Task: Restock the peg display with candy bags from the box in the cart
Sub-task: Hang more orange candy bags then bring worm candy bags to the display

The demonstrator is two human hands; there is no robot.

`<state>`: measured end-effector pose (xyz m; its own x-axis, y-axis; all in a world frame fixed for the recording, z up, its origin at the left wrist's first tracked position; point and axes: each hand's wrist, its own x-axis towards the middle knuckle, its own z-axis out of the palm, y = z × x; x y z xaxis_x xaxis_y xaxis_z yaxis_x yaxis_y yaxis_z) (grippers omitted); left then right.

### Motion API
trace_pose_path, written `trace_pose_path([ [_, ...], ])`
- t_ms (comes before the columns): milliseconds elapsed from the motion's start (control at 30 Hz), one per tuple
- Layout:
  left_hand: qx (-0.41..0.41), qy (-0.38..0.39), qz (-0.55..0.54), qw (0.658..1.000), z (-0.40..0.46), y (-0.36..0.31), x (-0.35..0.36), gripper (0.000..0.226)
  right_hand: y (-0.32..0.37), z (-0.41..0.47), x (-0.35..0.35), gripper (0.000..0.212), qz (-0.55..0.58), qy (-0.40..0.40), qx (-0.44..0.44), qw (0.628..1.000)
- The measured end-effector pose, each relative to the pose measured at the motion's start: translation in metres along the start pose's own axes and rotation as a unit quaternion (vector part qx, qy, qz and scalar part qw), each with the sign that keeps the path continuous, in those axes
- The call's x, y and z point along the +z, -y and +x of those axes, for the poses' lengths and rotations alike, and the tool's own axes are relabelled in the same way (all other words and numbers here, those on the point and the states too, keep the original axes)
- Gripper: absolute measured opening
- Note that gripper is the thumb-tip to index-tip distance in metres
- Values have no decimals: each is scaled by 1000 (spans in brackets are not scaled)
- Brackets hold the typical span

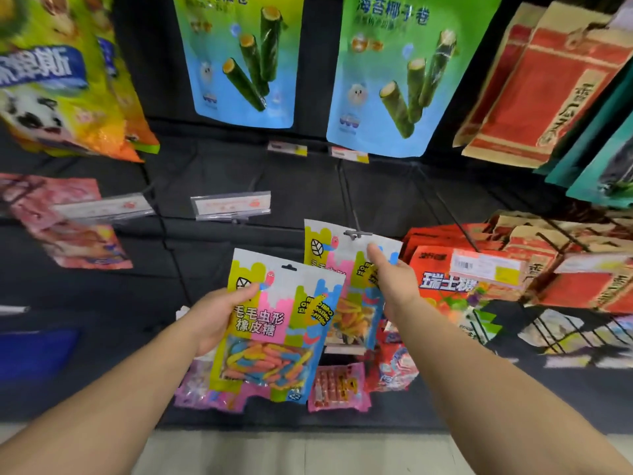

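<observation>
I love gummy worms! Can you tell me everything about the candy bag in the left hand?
The candy bag is a glossy plastic pouch with yellow, pink, blue and green drip-shaped patches and a white top. A cartoon worm sits near a dark hang hole at the top edge. A clear window below shows blue, orange and yellow gummy worms. It is upright, slightly tilted, off any peg, and the left hand holds its left edge, thumb on front.

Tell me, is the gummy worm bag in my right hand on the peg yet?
On. The peg tip pokes through the hang hole of the bag, while the right hand holds its upper edge.
</observation>
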<state>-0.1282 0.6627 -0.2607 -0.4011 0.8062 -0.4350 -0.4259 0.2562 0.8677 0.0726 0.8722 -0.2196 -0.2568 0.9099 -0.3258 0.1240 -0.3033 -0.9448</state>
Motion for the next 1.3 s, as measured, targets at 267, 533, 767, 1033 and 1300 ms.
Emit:
trace_pose_path([
  [267,33,-11,6,999,9,-21,59,36,-5,-25,-17,26,-17,-96,-93,991],
  [533,34,-32,26,999,25,-24,99,39,-3,-27,-24,25,-79,-35,-120,989],
  [767,4,-47,9,999,29,-27,111,54,12,-12,-19,32,-135,-80,-111,981],
  [1033,0,-101,72,992,40,-29,113,99,16,-7,-14,27,-148,-101,-118,977],
  [1300,18,-182,216,959,40,-12,101,93,-18,-22,-9,35,-138,-125,-134,973],
])
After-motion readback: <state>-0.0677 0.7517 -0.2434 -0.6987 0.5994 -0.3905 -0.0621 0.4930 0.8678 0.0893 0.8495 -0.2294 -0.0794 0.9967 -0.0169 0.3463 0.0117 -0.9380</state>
